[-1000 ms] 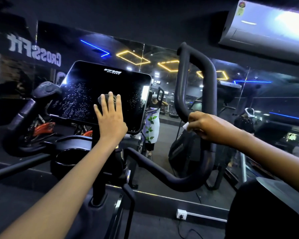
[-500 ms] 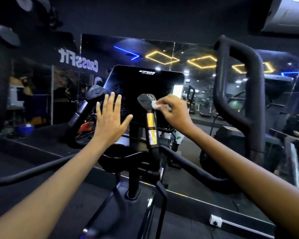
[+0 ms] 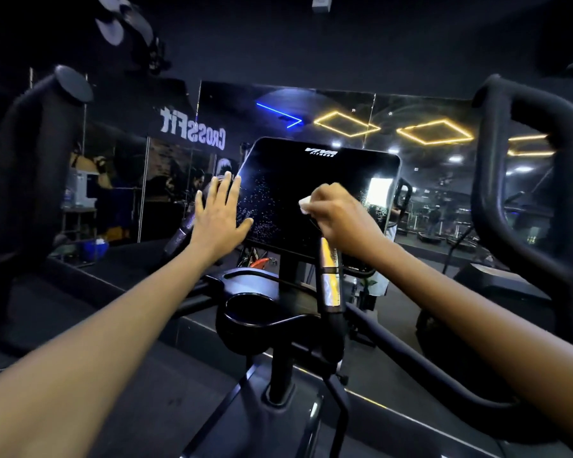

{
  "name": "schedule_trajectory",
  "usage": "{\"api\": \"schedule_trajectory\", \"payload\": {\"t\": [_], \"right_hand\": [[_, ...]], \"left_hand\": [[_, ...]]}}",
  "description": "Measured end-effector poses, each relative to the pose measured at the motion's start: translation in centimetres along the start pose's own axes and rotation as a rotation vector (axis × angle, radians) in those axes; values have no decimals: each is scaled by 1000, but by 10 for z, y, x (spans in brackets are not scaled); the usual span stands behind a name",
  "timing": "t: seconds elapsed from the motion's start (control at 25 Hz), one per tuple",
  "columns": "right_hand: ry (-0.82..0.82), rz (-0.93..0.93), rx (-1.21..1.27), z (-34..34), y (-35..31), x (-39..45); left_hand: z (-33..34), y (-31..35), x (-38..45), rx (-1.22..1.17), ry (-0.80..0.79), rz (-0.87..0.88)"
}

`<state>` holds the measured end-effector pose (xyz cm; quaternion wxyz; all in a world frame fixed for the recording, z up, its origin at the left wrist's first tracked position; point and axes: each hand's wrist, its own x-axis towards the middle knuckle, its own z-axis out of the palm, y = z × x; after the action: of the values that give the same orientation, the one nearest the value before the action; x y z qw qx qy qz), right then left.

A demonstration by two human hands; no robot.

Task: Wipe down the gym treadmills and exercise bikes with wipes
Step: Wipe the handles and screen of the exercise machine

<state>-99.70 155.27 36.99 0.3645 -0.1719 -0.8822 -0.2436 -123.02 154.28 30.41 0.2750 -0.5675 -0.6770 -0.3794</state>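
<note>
Right hand (image 3: 339, 216) at frame centre is pinching a white wipe (image 3: 305, 204) in a narrow grip, rubbing the top of the bike's short handle post (image 3: 328, 276). Left hand (image 3: 219, 214) is resting flat, fingers wide, holding nothing, on the left edge of the droplet-speckled screen (image 3: 315, 193). Risks: palm smearing the wet screen, droplets drying unwiped, the small wipe slipping from the fingers.

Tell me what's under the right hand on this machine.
The right hand pinches a white wipe on top of the upright handle. Its silver and black shaft shows below; the handle's top is covered by the hand.
</note>
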Motion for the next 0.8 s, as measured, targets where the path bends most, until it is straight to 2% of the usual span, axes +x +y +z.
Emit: {"api": "schedule_trajectory", "payload": {"t": [0.08, 0.24, 0.32, 0.4, 0.48, 0.64, 0.8], "right_hand": [[-69, -119, 36, -4, 4, -11], [7, 38, 20, -9, 16, 7], [-9, -38, -34, -1, 6, 6], [22, -104, -12, -2, 2, -14], [82, -54, 60, -4, -1, -47], [2, -55, 75, 9, -21, -95], [235, 201, 254, 7, -2, -72]], "left_hand": [[6, -2, 3, 17, 31, 16], [12, -6, 3, 67, 90, 38], [14, -5, 4, 88, 105, 40], [14, -5, 4, 100, 111, 44], [14, -4, 4, 116, 107, 36], [15, -1, 3, 106, 96, 29], [13, 0, 3, 111, 96, 22]]}}
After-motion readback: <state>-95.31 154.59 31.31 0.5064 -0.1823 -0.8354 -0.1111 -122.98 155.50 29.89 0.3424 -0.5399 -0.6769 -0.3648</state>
